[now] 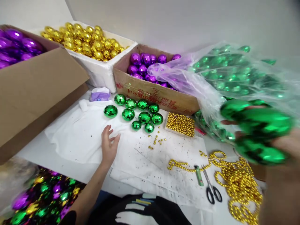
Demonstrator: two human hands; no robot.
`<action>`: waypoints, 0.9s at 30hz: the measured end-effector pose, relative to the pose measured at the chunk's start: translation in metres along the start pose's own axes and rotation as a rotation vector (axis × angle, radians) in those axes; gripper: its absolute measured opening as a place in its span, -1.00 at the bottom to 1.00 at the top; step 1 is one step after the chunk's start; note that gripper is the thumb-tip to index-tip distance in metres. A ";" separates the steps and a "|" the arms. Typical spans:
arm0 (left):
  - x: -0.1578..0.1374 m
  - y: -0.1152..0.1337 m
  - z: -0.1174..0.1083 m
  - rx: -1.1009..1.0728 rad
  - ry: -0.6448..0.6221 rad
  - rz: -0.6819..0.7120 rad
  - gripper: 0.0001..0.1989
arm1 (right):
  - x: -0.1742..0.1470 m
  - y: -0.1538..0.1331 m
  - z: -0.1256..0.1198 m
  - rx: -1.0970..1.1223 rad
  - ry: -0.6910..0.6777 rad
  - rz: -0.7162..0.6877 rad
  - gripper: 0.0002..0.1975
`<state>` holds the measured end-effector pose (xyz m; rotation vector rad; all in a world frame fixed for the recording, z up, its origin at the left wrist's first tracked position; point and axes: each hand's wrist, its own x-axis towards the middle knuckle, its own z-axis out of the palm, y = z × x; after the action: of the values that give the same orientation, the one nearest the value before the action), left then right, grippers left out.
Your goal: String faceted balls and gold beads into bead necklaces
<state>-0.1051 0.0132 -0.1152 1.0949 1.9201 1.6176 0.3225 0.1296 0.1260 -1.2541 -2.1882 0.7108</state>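
My left hand hovers over the white cloth, fingers apart and holding nothing. Just beyond it sits a cluster of shiny green mirror balls. At the far right, my right hand is wrapped round several larger-looking green mirror balls, blurred by motion. Behind that hand lies a clear plastic bag full of more green balls. A small box of gold beads stands right of the cluster, with a few loose beads spilled nearby.
Gold bead strings pile at the right beside scissors and a green lighter. Behind stand a purple-ball carton and a white foam box of gold balls. Another carton blocks the left. A purple packet lies near.
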 end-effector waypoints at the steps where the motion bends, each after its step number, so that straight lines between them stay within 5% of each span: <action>1: -0.001 -0.001 0.006 0.012 -0.019 0.021 -0.34 | 0.004 -0.014 0.026 0.078 -0.034 -0.044 -0.33; 3: -0.001 -0.002 0.020 0.054 -0.044 0.091 -0.34 | 0.026 -0.038 0.088 0.021 -0.220 -0.087 -0.41; 7: 0.004 -0.003 0.050 0.179 -0.044 0.315 -0.30 | 0.103 -0.056 0.200 -0.221 -0.316 -0.057 -0.39; 9: 0.008 -0.005 0.062 0.220 -0.040 0.386 -0.25 | 0.139 -0.055 0.233 -0.331 -0.323 -0.032 -0.36; 12: 0.014 -0.008 0.072 0.237 -0.042 0.412 -0.21 | 0.171 -0.056 0.249 -0.399 -0.331 0.053 -0.22; 15: 0.016 -0.010 0.074 0.248 -0.047 0.404 -0.20 | 0.164 -0.060 0.228 -0.338 -0.232 0.057 -0.23; 19: 0.017 -0.011 0.074 0.239 -0.065 0.393 -0.20 | 0.105 -0.050 0.144 -0.126 -0.178 -0.018 -0.56; 21: 0.017 -0.012 0.073 0.223 -0.078 0.383 -0.20 | 0.071 -0.031 0.087 -0.061 -0.176 0.126 -0.65; 23: 0.018 -0.014 0.072 0.219 -0.080 0.378 -0.20 | 0.047 -0.007 0.033 -0.123 0.011 0.323 -0.64; 25: 0.019 -0.017 0.072 0.222 -0.073 0.376 -0.19 | 0.035 0.016 -0.009 -0.362 0.218 0.492 -0.66; 27: 0.020 -0.018 0.072 0.216 -0.061 0.379 -0.17 | 0.036 0.037 -0.037 -0.683 0.212 0.640 -0.69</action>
<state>-0.0705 0.0740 -0.1467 1.6608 1.9689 1.5598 0.3534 0.1837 0.1348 -2.3060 -1.8957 -0.0008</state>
